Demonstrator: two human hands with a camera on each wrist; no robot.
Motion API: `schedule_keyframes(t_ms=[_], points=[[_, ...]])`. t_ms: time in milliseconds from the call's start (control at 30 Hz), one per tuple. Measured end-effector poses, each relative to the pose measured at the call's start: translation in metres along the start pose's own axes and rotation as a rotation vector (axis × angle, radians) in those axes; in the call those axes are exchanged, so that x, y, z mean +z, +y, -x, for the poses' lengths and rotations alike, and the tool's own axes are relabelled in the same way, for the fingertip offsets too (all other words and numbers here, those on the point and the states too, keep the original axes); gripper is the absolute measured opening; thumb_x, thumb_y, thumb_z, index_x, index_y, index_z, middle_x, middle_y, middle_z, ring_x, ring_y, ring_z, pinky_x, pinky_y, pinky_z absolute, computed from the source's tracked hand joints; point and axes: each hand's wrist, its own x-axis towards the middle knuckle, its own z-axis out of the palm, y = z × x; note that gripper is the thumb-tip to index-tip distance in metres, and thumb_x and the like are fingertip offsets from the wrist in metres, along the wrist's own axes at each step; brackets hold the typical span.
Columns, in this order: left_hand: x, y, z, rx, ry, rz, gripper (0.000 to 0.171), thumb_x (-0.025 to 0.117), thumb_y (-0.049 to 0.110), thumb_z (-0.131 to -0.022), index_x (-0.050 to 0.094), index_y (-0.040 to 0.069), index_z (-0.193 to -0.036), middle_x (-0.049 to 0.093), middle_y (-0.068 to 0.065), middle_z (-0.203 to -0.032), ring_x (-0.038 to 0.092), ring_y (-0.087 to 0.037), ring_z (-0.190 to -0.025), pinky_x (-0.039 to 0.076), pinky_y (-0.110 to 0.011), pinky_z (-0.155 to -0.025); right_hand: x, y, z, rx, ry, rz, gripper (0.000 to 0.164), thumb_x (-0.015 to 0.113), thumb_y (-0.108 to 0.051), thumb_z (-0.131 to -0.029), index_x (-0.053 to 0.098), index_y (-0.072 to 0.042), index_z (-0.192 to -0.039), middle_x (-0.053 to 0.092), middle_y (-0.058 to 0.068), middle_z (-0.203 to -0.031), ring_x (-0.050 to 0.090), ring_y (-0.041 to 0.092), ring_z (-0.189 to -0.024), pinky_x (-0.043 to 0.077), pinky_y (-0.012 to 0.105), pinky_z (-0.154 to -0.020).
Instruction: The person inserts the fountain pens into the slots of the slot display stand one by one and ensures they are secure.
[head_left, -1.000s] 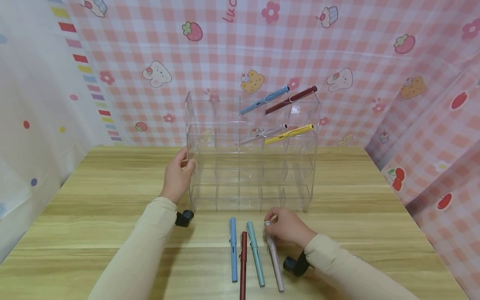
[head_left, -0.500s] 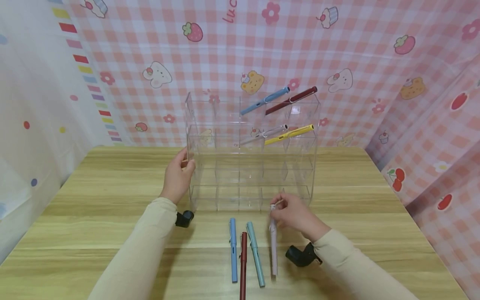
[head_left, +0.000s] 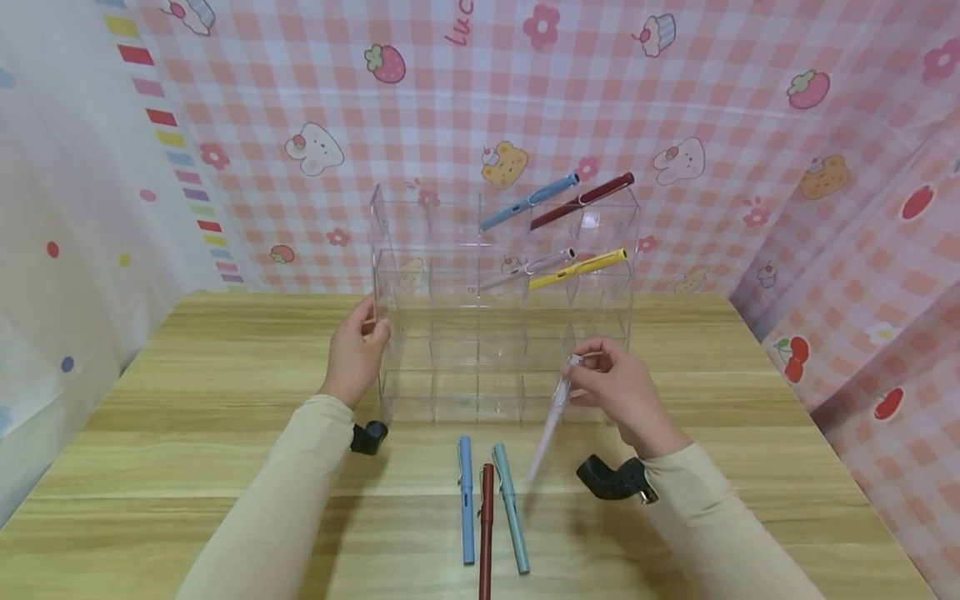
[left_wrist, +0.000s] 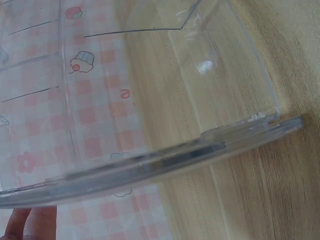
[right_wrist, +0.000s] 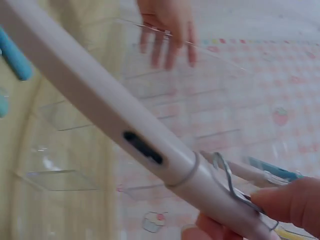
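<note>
My right hand (head_left: 630,396) pinches a pale pink pen (head_left: 550,429) near its clip end. The pen's other end slants down and left, in front of the clear tiered pen rack (head_left: 479,372). In the right wrist view the pen's barrel (right_wrist: 95,92) shows a dark slot, and thumb and fingertips meet at the metal clip. My left hand (head_left: 352,358) rests at the rack's left side panel; its straight fingers show through the plastic in the right wrist view. Some left fingertips (left_wrist: 37,222) lie at the panel's outer face in the left wrist view.
A blue pen (head_left: 466,500), a dark red pen (head_left: 487,525) and a teal pen (head_left: 512,508) lie on the wooden table (head_left: 225,467) before the rack. Blue, dark red, grey and yellow (head_left: 577,268) pens slant in its upper tiers. A checked curtain (head_left: 450,108) hangs behind.
My right hand has picked the pale pink pen up off the table and carried it up and to the right toward the rack, tilting it. The left hand has stayed put.
</note>
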Motion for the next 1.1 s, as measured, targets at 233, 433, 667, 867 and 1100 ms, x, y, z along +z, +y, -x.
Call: schedule_keyframes(t_ms=[233, 433, 667, 867, 1100], points=[[0.0, 0.0, 0.0, -0.004, -0.006, 0.011, 0.048, 0.044, 0.015, -0.1, 0.04, 0.012, -0.148, 0.051, -0.016, -0.138, 0.05, -0.031, -0.122, 0.048, -0.048, -0.093, -0.007, -0.013, -0.004, -0.033, 0.143, -0.176, 0.022, 0.061, -0.002, -0.09, 0.048, -0.001, -0.108, 0.057, 0.0, -0.087, 0.064, 0.007, -0.075, 0.058, 0.027, -0.069], [0.0, 0.0, 0.0, -0.001, -0.003, 0.016, 0.047, 0.044, 0.014, -0.1, 0.04, 0.012, -0.147, 0.052, -0.015, -0.137, 0.05, -0.031, -0.121, 0.048, -0.047, -0.093, -0.011, -0.023, -0.005, -0.063, 0.278, -0.307, 0.02, 0.061, -0.002, -0.091, 0.048, -0.009, -0.104, 0.056, -0.001, -0.088, 0.065, 0.007, -0.076, 0.057, 0.025, -0.07], [0.0, 0.0, 0.0, -0.001, -0.001, 0.011, 0.047, 0.044, 0.014, -0.1, 0.041, 0.012, -0.147, 0.052, -0.014, -0.137, 0.05, -0.031, -0.121, 0.048, -0.047, -0.093, -0.01, -0.028, -0.009, -0.123, 0.411, -0.459, 0.021, 0.061, 0.001, -0.09, 0.049, -0.013, -0.099, 0.055, 0.003, -0.087, 0.068, 0.01, -0.075, 0.057, 0.024, -0.067], [-0.001, 0.0, 0.0, -0.007, -0.002, 0.014, 0.048, 0.044, 0.014, -0.1, 0.041, 0.013, -0.147, 0.051, -0.015, -0.137, 0.05, -0.031, -0.122, 0.047, -0.048, -0.094, -0.002, -0.029, -0.016, -0.184, 0.501, -0.549, 0.022, 0.061, 0.005, -0.089, 0.049, -0.012, -0.097, 0.052, 0.004, -0.086, 0.066, 0.01, -0.072, 0.057, 0.023, -0.064], [0.0, 0.0, -0.001, -0.005, 0.006, 0.003, 0.049, 0.044, 0.015, -0.099, 0.04, 0.012, -0.147, 0.051, -0.015, -0.138, 0.05, -0.031, -0.121, 0.048, -0.047, -0.093, 0.009, -0.025, -0.025, -0.203, 0.548, -0.569, 0.026, 0.062, 0.009, -0.086, 0.048, -0.011, -0.094, 0.048, 0.003, -0.085, 0.059, 0.011, -0.073, 0.057, 0.023, -0.066]])
